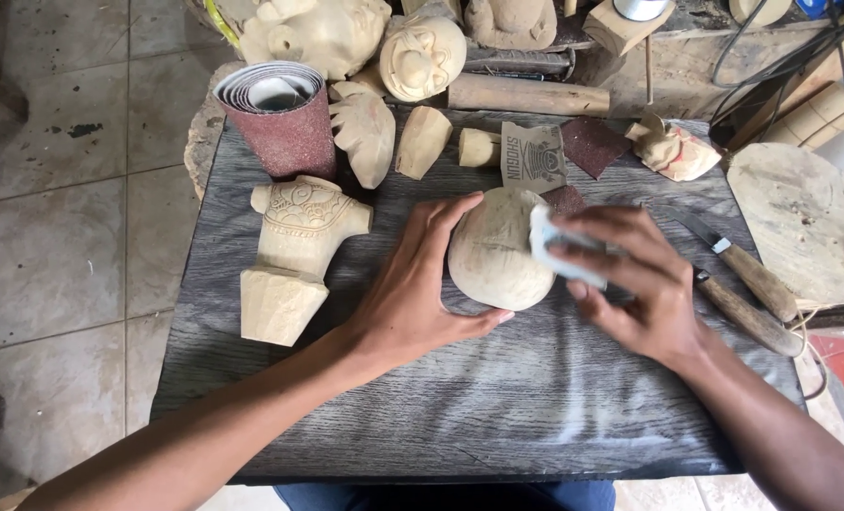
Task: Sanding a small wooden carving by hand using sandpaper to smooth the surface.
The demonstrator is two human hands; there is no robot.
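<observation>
Rounded wooden carving (pixel 491 248) between both hands; right hand (pixel 640 284) seemingly presses sandpaper (pixel 559 248).

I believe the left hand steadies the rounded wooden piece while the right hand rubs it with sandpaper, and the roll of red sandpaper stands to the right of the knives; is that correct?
Not quite: the head view shows the roll of red sandpaper standing far left of the knives, behind the carved wooden torso. The rest holds: the left hand steadies the rounded wooden piece while the right hand presses sandpaper on it.

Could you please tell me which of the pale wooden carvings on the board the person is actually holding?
The smooth rounded carving at the board's middle: the left hand steadies it, the right hand presses a pale sheet against it. The others lie untouched.
</observation>
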